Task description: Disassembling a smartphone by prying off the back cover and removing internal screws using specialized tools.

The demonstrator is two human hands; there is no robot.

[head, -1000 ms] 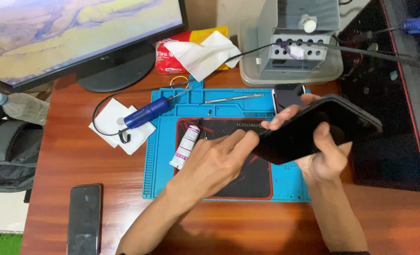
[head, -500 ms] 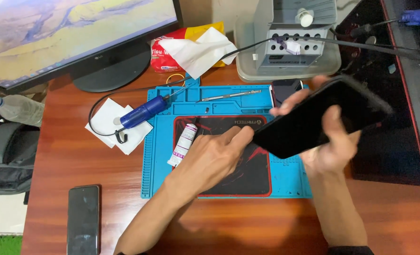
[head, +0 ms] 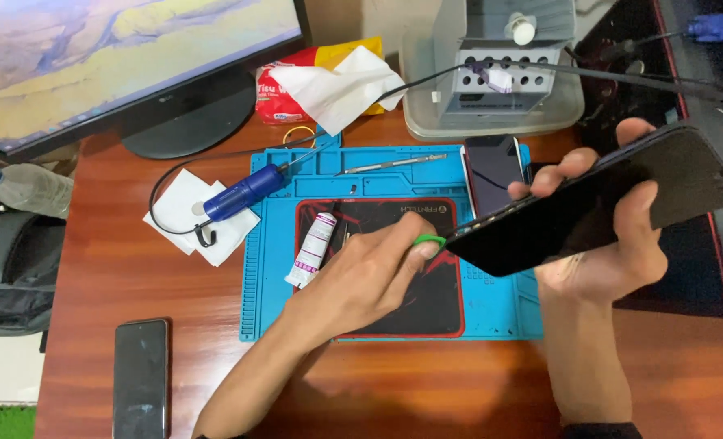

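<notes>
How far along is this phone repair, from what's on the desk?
Early, it seems. Already done: tools are set out on the blue work mat. In hand: the right hand holds the black slab-shaped phone tilted, while the left hand presses a small green plastic pick to its lower edge. Left: the phone looks unopened, and the white glue tube lies untouched.

The black phone is a flat dark slab with a glossy face, held tilted above the blue mat, its lower corner toward the mat's middle and its upper end raised past the mat's right edge. A small green pick touches that lower corner, over the mat's black inset.
</notes>
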